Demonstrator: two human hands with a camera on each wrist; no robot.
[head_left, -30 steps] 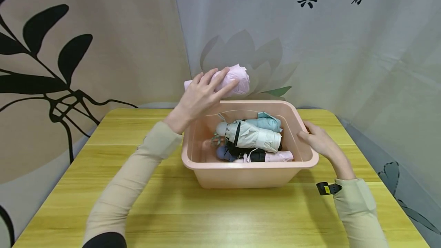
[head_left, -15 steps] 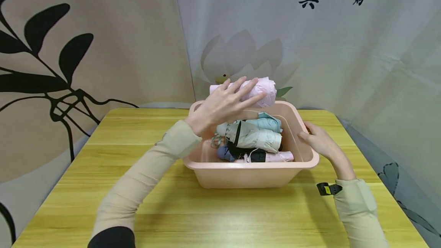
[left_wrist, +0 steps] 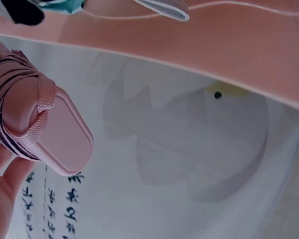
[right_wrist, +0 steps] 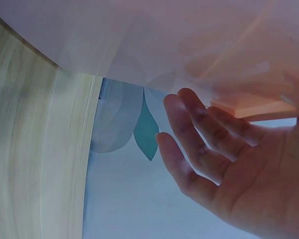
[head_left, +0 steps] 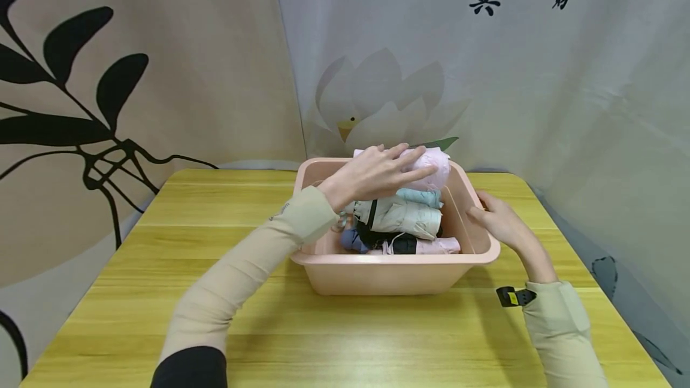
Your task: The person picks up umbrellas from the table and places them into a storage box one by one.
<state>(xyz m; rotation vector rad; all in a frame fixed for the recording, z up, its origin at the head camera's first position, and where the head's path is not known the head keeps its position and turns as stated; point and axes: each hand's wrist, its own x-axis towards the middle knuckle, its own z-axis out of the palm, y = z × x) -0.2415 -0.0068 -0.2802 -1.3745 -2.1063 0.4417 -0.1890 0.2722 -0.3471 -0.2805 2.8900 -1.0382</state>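
Note:
My left hand point(head_left: 372, 175) holds a folded pink umbrella point(head_left: 435, 171) over the far side of a pink plastic basin point(head_left: 377, 278). The left wrist view shows the umbrella's flat pink handle point(left_wrist: 70, 134) with a woven wrist strap, and part of the fingers around its rolled canopy. Inside the basin lie several folded umbrellas: a light blue one point(head_left: 423, 197), a pale grey-white one point(head_left: 406, 218) with a black strap, and a pink one point(head_left: 438, 246) at the front. My right hand point(head_left: 501, 220) grips the basin's right rim, thumb inside; its fingers point(right_wrist: 209, 134) curve beneath the rim outside.
The basin stands on a yellow wood-grain table point(head_left: 345, 340). Close behind the table's far edge hangs a pale curtain point(head_left: 539, 88) printed with a lotus, dark leaves and characters. A dark blue bundle point(head_left: 353, 241) lies at the basin's front left.
My left hand has brought the pink umbrella right and down, from above the basin's far left to low over its far right part. My right hand has stayed at the rim.

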